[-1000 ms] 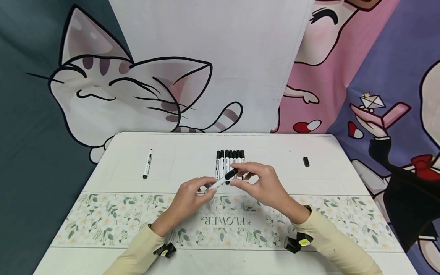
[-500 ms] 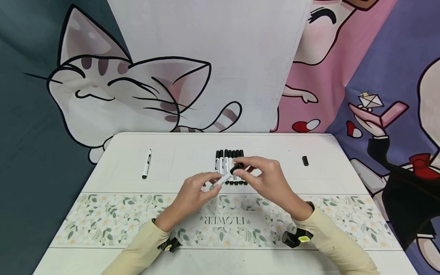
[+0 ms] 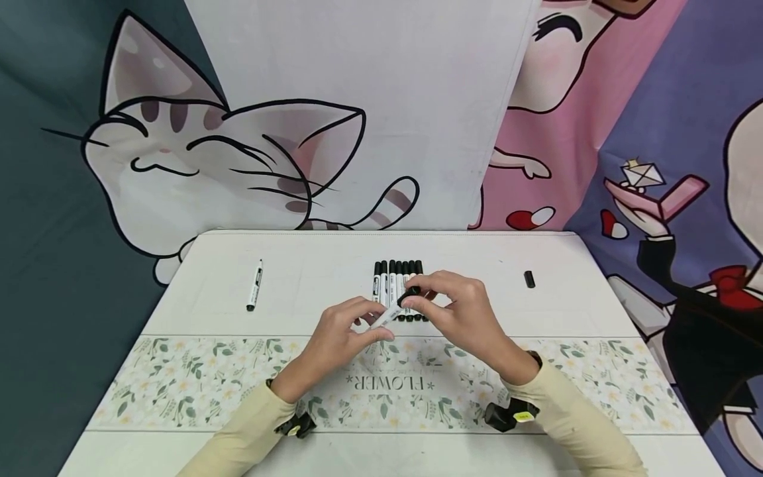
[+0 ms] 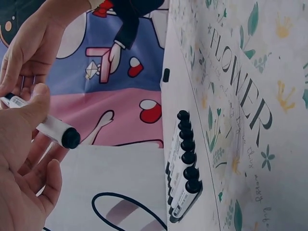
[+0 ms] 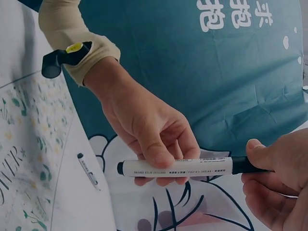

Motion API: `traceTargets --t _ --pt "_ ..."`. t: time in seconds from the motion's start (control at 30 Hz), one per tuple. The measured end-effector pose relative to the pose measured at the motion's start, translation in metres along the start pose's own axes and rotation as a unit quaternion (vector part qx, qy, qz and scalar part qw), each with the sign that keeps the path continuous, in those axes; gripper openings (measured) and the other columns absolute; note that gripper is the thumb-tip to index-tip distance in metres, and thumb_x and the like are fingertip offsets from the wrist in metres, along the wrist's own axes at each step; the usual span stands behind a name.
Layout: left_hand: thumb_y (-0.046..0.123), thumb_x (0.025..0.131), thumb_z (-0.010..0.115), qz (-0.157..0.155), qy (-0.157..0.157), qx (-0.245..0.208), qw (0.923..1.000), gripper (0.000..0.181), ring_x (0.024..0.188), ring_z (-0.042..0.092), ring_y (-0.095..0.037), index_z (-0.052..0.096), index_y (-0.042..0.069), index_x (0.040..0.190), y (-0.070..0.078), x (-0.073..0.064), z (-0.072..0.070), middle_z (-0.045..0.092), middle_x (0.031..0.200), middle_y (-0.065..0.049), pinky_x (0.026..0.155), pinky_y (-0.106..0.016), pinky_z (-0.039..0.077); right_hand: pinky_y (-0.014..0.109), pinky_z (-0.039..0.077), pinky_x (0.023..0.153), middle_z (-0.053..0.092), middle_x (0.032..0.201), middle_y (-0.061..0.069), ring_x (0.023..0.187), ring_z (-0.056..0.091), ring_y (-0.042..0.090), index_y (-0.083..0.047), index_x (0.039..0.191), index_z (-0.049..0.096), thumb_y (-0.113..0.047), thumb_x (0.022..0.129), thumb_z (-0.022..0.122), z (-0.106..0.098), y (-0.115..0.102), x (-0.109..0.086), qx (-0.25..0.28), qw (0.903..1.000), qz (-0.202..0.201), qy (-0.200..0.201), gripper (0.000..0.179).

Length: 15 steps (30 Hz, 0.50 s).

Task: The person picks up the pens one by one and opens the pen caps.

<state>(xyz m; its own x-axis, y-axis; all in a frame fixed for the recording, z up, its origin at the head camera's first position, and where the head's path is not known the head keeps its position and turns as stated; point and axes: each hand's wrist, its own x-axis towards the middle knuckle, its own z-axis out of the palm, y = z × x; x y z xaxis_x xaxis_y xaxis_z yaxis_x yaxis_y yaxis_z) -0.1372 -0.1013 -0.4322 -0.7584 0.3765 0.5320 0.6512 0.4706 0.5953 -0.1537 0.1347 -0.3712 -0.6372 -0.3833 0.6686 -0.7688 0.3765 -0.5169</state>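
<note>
Grip is two-handed: L hand (image 3: 346,328) pinches the white barrel (image 5: 207,167) of the held marker (image 3: 386,317) betw. thumb & fingers, closed to abt barrel width; R hand (image 3: 459,305) pinches its black cap (image 3: 408,296). Marker's up off the table (image 3: 197,291), betw. the hands. Long axis, head view, runs approx. 8 to 2 o'clock: barrel end at 8 w/ L, cap end at 2 w/ R. Key relation: cap & barrel look in line & touching; can't tell how far on the cap sits. Row of markers (image 3: 392,285) lies just beyond, toward 12, axes approx. 12–6. Lone marker (image 3: 255,286), thin bare tip at 12, is well apart toward 9, nearer L; loose cap (image 3: 530,279) is well apart toward 3, nearer R.
</note>
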Motion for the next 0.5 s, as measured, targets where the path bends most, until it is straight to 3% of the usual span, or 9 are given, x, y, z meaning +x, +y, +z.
traceTargets --t 0.23,0.5 --pt "0.023 0.085 0.084 0.002 -0.003 -0.006 1.0000 0.020 0.080 0.066 -0.011 0.077 0.015 0.102 -0.003 -0.004 0.001 0.069 0.087 0.007 0.063 -0.027 0.055 0.020 0.054 0.065 0.076 0.088 -0.003 0.077 0.068 0.008 -0.011 0.098 0.080 -0.004 0.081 0.085 0.006 0.003 -0.004 0.017 0.9997 -0.009 -0.014 0.019" --pt "0.024 0.084 0.085 -0.010 -0.007 0.002 0.9999 0.017 0.077 0.062 -0.004 0.079 0.014 0.097 -0.005 -0.005 0.003 0.070 0.084 0.008 0.060 -0.029 0.053 0.021 0.054 0.067 0.075 0.087 -0.004 0.077 0.068 0.008 -0.012 0.096 0.080 -0.003 0.081 0.084 0.011 0.007 -0.007 0.019 0.9996 -0.015 -0.016 0.018"
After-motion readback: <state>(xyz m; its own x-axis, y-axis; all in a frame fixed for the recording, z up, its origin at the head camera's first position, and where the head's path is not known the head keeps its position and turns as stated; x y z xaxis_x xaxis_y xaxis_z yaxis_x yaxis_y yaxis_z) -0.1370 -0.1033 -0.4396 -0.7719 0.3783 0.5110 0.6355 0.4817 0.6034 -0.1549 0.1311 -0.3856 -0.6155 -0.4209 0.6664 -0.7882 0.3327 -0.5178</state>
